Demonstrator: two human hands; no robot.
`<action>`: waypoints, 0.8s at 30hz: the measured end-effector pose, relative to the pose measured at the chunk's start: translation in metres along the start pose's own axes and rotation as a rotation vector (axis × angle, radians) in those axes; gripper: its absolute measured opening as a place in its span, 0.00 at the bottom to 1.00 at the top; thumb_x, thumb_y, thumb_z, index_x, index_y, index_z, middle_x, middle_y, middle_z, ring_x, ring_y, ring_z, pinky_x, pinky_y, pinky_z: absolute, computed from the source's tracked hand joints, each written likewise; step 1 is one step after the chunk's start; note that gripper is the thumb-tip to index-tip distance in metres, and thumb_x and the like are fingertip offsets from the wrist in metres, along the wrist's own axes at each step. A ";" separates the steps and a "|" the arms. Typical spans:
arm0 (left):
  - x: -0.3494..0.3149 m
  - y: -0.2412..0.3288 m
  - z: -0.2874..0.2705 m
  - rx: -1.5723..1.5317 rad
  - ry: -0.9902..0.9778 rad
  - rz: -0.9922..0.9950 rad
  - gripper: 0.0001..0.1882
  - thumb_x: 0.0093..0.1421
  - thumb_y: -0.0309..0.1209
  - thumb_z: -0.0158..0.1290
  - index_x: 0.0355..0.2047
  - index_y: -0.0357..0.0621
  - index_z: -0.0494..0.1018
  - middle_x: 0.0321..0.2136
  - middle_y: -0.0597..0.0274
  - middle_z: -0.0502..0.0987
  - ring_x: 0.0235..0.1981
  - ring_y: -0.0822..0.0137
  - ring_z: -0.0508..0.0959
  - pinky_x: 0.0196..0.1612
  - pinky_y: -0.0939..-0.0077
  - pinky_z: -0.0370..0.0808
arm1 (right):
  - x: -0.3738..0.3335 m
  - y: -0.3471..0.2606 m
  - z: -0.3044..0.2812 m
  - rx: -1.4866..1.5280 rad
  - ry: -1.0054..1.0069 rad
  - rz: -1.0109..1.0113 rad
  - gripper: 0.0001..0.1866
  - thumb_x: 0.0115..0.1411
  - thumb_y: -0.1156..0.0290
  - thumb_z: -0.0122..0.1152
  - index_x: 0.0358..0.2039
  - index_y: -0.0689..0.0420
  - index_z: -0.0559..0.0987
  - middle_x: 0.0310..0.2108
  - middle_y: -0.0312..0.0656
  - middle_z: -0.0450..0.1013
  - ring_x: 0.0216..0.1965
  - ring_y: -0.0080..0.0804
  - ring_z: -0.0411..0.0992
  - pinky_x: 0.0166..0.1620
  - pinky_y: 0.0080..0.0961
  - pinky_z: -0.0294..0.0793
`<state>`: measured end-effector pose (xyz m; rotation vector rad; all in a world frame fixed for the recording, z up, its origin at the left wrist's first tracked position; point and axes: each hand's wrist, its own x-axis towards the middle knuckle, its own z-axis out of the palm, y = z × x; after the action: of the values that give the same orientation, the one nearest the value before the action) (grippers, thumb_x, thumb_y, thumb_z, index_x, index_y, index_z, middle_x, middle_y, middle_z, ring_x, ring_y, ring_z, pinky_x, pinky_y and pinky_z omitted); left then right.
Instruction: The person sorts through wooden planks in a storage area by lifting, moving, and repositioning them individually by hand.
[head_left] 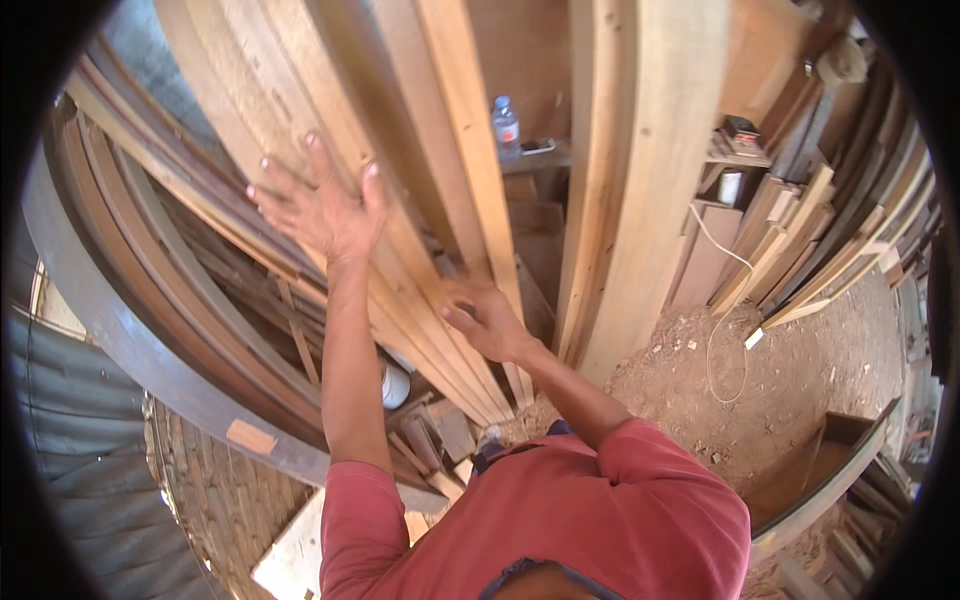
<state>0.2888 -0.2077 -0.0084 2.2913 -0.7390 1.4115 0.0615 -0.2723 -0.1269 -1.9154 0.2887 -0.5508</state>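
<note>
Long pale wooden planks (400, 300) lean upright in a row in front of me. My left hand (335, 215) is open against their broad faces, fingers spread and nothing held. Lower and to the right, my right hand (485, 318) is at the planks' edges. Its thumb shows apart from the bent fingers, but motion smears the fingertips, so whether it grips a plank is unclear. Just right of that hand stands a narrow plank (480, 150). Beyond a gap, thicker pale beams (645, 190) rise upright.
A water bottle (506, 130) and a phone (538, 147) sit on a ledge behind the planks. Curved dark boards (150, 270) stand at left. A white cord (712, 345) trails over the chip-strewn floor (800, 365). Timber offcuts (780, 245) lean at right; a white container (395, 385) stands low.
</note>
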 end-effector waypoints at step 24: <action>-0.009 0.140 -0.058 -0.444 -0.153 -0.247 0.48 0.64 0.52 0.51 0.75 0.42 0.44 0.70 0.29 0.50 0.71 0.30 0.48 0.73 0.42 0.45 | 0.020 0.069 -0.298 -0.117 0.676 -0.222 0.25 0.61 0.55 0.70 0.41 0.62 0.71 0.32 0.58 0.78 0.35 0.58 0.79 0.37 0.42 0.76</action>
<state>0.1602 -0.2863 0.0124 2.0655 -0.7005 0.8677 -0.0669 -0.5479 -0.0891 -1.8296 0.5499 -1.3561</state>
